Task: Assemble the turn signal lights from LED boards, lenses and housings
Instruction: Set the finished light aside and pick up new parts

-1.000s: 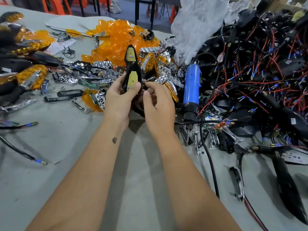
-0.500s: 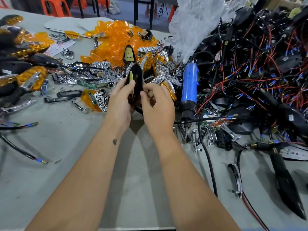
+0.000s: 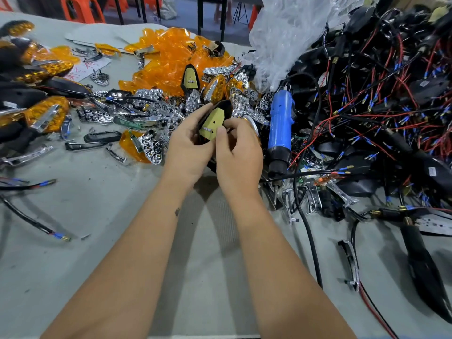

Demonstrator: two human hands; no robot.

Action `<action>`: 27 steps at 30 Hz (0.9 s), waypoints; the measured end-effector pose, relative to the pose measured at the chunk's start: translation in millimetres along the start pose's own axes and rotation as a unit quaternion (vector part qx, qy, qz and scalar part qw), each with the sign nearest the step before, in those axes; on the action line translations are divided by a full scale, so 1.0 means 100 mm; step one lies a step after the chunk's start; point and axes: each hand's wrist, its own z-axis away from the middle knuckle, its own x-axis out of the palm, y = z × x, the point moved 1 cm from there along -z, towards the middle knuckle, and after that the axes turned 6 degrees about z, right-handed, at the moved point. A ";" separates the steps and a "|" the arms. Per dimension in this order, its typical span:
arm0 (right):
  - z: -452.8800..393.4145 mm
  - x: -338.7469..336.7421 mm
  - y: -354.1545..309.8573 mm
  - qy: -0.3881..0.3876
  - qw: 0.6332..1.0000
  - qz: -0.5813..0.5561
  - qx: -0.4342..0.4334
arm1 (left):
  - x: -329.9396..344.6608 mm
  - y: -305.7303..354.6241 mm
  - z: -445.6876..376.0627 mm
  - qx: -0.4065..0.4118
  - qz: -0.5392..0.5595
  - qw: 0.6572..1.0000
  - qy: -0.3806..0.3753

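My left hand (image 3: 188, 148) grips a black turn signal housing (image 3: 226, 107) with a yellow-green LED board (image 3: 212, 123) seated in it, board face toward me. My right hand (image 3: 238, 152) pinches the board's lower right edge with thumb and fingers. A second housing with its board (image 3: 190, 78) stands upright just behind, in the pile. Orange lenses (image 3: 171, 59) are heaped at the back. Chrome reflectors (image 3: 156, 111) lie scattered left of my hands.
A blue electric screwdriver (image 3: 280, 133) lies right of my hands, its black cable (image 3: 308, 231) trailing toward me. A tangle of wired black housings (image 3: 379, 94) fills the right side. Finished amber signals (image 3: 46, 113) sit at the left. A clear plastic bag (image 3: 286, 35) is behind.
The housing was edge-on half a second ago; it has turned so the board faces me. My right thumb has moved onto the board's lower edge.
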 end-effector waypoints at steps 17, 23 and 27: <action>-0.03 -0.04 0.00 -0.038 0.998 -0.051 0.018 | 0.02 0.00 -0.02 -0.106 0.163 0.978 0.073; -0.05 -0.02 0.02 -0.032 0.996 -0.079 0.026 | 0.01 0.04 0.01 -0.088 0.144 0.984 0.054; -0.07 -0.04 0.00 -0.013 0.993 -0.116 0.024 | 0.00 0.05 0.01 -0.093 0.149 0.984 0.042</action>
